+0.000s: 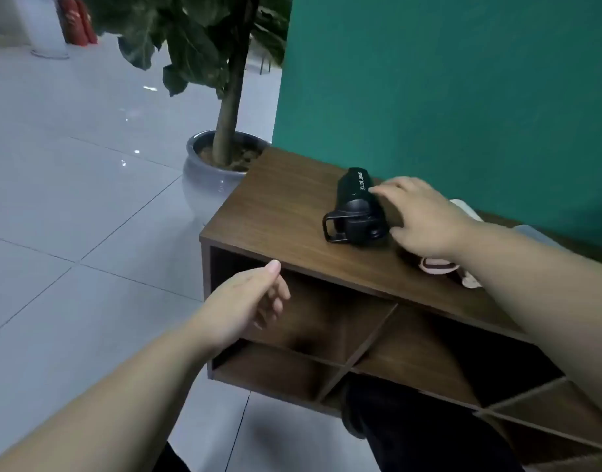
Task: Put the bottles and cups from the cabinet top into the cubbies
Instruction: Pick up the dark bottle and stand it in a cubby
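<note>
Bottle, black plastic sport type with white lettering on its side [355,199], lies on its side on top of the low brown wooden cabinet [286,212], cap end with loop handle toward the cabinet's front edge, base pointing at the teal wall [463,80].

Right hand [425,216] is over the bottle's right side, fingertips [377,190] touching the body near the lettering, thumb low by the cap. Grip is spread and partly curled against the bottle; it has not closed round it, and the bottle rests on the wood.

Left hand [248,301] hangs in front of the upper left cubby [313,311], below the cabinet's front edge. Its grip is loose and half curled, thumb raised, holding nothing.

Right forearm crosses the cabinet top and hides most of what lies behind it. Under the wrist shows a pale pink cup rim with dark inside [437,265]; whether it stands or lies cannot be told. A white rounded object [466,207] peeks out past the hand near the wall, too hidden to identify.

Visible cubbies are open-fronted and split by wooden dividers; those in view hold no bottles or cups.

Left of the cabinet, just beside its far corner, stands a grey glazed ceramic pot with a large-leaved plant [211,172] on the glossy white tiled floor [71,199]. A dark shoe [355,413] shows below the lower cubbies.
</note>
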`<state>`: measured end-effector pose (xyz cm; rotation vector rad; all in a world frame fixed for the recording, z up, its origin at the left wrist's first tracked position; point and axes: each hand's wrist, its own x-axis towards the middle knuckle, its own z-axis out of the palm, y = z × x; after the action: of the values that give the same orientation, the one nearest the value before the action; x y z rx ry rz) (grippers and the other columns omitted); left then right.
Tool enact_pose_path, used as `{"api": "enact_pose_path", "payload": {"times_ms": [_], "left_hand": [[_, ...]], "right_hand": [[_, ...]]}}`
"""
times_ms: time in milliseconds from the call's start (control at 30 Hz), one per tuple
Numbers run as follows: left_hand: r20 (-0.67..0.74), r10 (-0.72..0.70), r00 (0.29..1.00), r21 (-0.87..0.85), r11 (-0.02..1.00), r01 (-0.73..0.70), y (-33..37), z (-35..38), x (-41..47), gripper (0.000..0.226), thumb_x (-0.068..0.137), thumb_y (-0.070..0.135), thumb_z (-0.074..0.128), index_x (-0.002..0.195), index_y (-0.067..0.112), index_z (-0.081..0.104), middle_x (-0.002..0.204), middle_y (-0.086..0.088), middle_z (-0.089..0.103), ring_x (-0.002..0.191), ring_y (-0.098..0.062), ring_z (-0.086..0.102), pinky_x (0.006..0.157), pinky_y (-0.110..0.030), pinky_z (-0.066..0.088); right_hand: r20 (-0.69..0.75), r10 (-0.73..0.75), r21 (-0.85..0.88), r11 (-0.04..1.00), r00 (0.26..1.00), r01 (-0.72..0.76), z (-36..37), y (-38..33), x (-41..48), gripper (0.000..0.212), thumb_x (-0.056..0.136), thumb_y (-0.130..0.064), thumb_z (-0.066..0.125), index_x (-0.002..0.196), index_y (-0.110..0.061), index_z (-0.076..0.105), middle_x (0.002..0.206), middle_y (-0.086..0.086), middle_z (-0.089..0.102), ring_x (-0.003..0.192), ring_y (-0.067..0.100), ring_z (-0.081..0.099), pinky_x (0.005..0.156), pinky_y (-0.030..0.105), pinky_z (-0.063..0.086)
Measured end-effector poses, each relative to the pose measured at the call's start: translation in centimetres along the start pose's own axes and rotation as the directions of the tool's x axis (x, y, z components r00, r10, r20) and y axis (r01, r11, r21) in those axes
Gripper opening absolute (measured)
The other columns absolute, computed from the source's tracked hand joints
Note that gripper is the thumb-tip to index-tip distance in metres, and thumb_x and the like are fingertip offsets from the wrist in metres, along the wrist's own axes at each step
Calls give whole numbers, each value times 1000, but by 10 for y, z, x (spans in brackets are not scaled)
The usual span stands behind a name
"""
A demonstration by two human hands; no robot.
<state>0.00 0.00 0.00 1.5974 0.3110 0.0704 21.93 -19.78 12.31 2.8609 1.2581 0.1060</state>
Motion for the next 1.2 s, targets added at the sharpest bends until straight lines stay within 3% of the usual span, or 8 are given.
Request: {"api": "enact_pose_path", "payload": {"times_ms": [67, 167, 300, 500, 667, 867, 1033, 1200], "left_hand": [[-34, -13, 999, -73, 997, 11, -2, -5, 6, 58, 104, 57, 36, 80, 15, 68, 70, 0, 65, 64, -16, 60, 70, -38, 47], [-43, 42, 998, 100, 994, -37, -11, -5, 10, 54, 92, 63, 37, 77, 22, 69, 72, 4, 68, 66, -12, 61, 71, -36, 49], [30, 72, 997, 155, 985, -76, -16, -5, 9, 53, 88, 65, 39, 81, 21, 68, 73, 6, 68, 67, -7, 63, 70, -36, 50], [1, 66, 998, 185, 981, -65, -18, -15, 9, 49, 89, 63, 43, 80, 22, 68, 72, 7, 68, 66, -7, 62, 70, -36, 50], [-54, 55, 997, 230, 972, -41, -17, -33, 7, 36, 101, 46, 55, 82, 18, 68, 70, 8, 67, 67, -9, 61, 74, -36, 51], [-126, 74, 989, 154, 987, -54, -12, -46, -3, 29, 70, 46, 73, 92, 28, 68, 84, 4, 72, 80, -22, 66, 84, -44, 54], [28, 169, 985, 153, 973, -171, -24, -43, -12, 90, 60, 38, 89, 140, 38, 46, 134, -4, 63, 124, -25, 62, 106, -57, 49], [127, 116, 985, 315, 937, -151, -38, -25, -9, 86, 62, 25, 99, 125, 53, 47, 127, 22, 65, 117, 13, 59, 97, -18, 48]], "right_hand": [[75, -68, -123, 989, 995, 77, 1, 5, 19, 83, 82, -2, 59, 156, -28, 31, 163, 4, 31, 153, 27, 21, 123, 45, 24], [164, -85, -221, 968, 983, 121, 1, 12, 39, 92, 84, -4, 60, 159, -35, 16, 171, 0, 16, 158, 26, 6, 126, 47, 17], [204, -208, -309, 914, 957, 265, 9, 3, 57, 107, 77, -48, 79, 160, -33, 12, 172, 0, 11, 159, 27, 1, 126, 46, 10], [212, -342, -265, 882, 916, 391, 16, -32, 62, 102, 65, -44, 85, 152, -26, 33, 157, -1, 43, 147, 24, 38, 117, 47, 34], [155, -362, -236, 890, 919, 391, 9, -69, 44, 110, 66, -52, 80, 157, -26, 24, 149, -2, 50, 138, 23, 47, 108, 45, 40], [-90, -348, 170, 918, 933, 358, -23, -137, -15, 110, 60, -64, 77, 154, -33, 30, 142, -8, 54, 129, 13, 51, 105, 34, 43], [-198, -148, 633, 736, 969, 241, -14, -160, -68, 78, 55, -59, 78, 127, -57, 49, 120, -33, 63, 114, -13, 56, 89, 4, 39], [-125, 73, 825, 561, 990, 63, 54, -162, -82, 59, 62, -40, 89, 108, -58, 57, 109, -33, 68, 102, -11, 63, 79, 6, 44]]}}
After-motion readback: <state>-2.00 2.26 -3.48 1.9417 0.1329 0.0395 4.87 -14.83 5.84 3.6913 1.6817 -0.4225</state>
